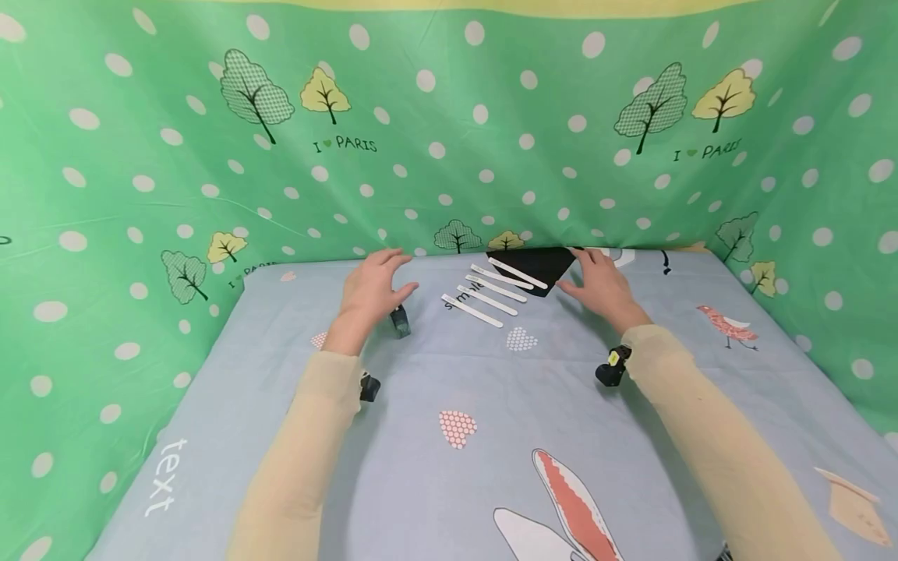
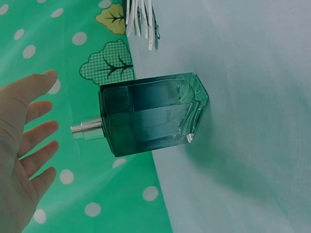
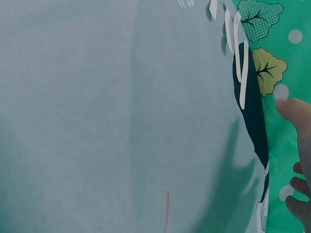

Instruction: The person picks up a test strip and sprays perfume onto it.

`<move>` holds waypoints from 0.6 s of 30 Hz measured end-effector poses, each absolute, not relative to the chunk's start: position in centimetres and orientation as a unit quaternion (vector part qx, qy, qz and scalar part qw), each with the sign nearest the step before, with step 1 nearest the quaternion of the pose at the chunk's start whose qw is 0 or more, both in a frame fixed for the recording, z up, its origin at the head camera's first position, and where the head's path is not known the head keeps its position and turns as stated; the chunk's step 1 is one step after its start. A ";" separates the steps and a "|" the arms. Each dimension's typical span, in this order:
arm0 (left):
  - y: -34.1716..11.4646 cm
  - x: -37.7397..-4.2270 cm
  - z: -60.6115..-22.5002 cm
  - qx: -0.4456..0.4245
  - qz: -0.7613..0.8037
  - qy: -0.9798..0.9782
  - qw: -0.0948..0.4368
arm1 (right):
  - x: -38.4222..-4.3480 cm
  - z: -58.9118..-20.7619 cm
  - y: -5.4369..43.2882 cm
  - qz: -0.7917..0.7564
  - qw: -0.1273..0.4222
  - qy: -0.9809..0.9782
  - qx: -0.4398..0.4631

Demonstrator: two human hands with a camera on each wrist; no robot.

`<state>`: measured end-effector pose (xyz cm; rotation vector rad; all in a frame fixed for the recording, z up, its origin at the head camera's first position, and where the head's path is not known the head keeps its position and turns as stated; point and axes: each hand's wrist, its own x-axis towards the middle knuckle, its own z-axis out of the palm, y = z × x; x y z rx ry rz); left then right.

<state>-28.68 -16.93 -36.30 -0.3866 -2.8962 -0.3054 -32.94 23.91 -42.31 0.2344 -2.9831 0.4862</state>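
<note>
A teal glass perfume bottle (image 2: 150, 114) with a silver spray neck (image 2: 87, 129) stands beside my left hand (image 1: 369, 290). That hand hovers over the far left side of the cloth, fingers spread and apart from the bottle, holding nothing. In the head view only part of the dark bottle (image 1: 400, 321) shows past the hand. Several slim white strips (image 1: 480, 310) lie side by side in a slanted row between the hands. My right hand (image 1: 599, 287) is held to the right of the strips, its fingers loosely bent around nothing.
A grey-blue printed cloth (image 1: 421, 483) covers the table. Green dotted fabric (image 1: 435, 117) hangs as a wall behind it and on both sides. The black patch (image 1: 543, 273) beneath some strips looks like part of the cloth's print. Small dark cameras (image 1: 613, 370) sit at both wrists.
</note>
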 end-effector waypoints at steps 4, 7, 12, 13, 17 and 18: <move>-17.1 -28.4 -36.2 -0.128 -0.108 -0.980 0.109 | -32.9 -42.4 23.9 0.162 0.053 -0.982 0.076; -17.2 -28.1 -36.2 -0.128 -0.110 -0.979 0.113 | -33.0 -42.4 23.8 0.162 0.052 -0.982 0.078; -17.4 -27.8 -36.1 -0.130 -0.114 -0.978 0.117 | -33.0 -42.5 23.9 0.164 0.050 -0.982 0.081; -17.4 -27.7 -36.0 -0.130 -0.115 -0.978 0.118 | -32.9 -42.5 23.8 0.164 0.049 -0.982 0.081; -17.7 -27.4 -36.0 -0.129 -0.116 -0.977 0.121 | -32.9 -42.6 23.8 0.169 0.050 -0.981 0.082; -17.7 -27.3 -36.0 -0.129 -0.117 -0.977 0.122 | -32.9 -42.6 23.8 0.170 0.050 -0.981 0.082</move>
